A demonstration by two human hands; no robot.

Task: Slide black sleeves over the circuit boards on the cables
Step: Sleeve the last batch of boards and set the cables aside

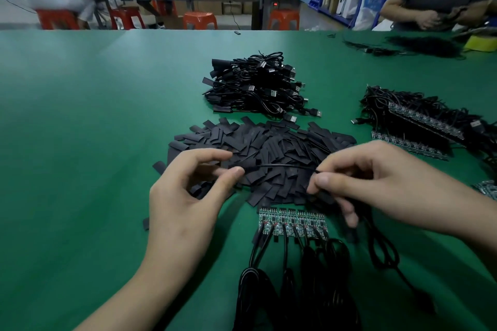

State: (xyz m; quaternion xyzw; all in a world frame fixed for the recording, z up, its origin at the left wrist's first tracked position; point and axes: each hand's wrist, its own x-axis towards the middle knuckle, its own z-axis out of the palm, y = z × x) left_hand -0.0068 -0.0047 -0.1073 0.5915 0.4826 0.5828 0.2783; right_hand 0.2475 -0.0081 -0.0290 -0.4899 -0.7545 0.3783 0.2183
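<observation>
Sleeving step, above sleeve pile (269, 142): L hand (185, 196) apparently pinches a sleeve (248, 169), R hand (376, 183) pinches the cable (285, 166) taut between them, board hidden; next prob. needs sleeve slid along cable over board.

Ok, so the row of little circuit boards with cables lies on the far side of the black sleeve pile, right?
No, only the side is wrong. The row of little circuit boards with cables lies on the near side of the black sleeve pile, closest to the person, as the head view shows.
</observation>
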